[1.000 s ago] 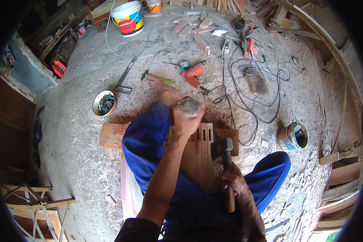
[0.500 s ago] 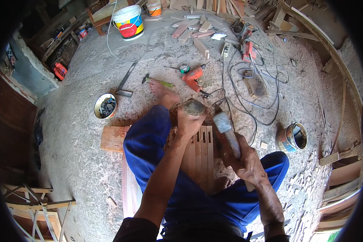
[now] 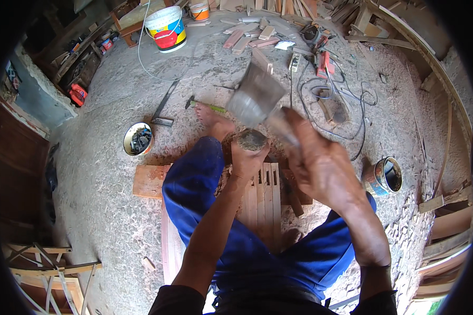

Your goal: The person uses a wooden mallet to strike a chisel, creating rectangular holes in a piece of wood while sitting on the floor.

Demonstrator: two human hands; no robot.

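Observation:
My left hand (image 3: 246,161) is wrapped round the upright handle of a chisel (image 3: 251,139); its round, worn top faces up, while the blade end is hidden below my fist. In my closed right hand (image 3: 328,170) is a hatchet (image 3: 256,97), its broad grey head blurred and raised just beyond the chisel's top, apart from it. Between my legs lie several light wooden slats (image 3: 268,202) side by side, with narrow slots cut near their far ends. They rest across a reddish-brown wood block (image 3: 148,181).
A hammer (image 3: 207,106) and a try square (image 3: 164,113) lie beyond my foot. Left stands a tub of small dark parts (image 3: 138,138); right, a stained can (image 3: 383,176). Cables (image 3: 360,134) and a red power tool (image 3: 325,64) are farther right. Offcuts (image 3: 252,35) litter the back.
My right hand has lifted the hatchet up and leftward, from beside the chisel to beyond its top, now covering the orange drill. My left hand keeps its place.

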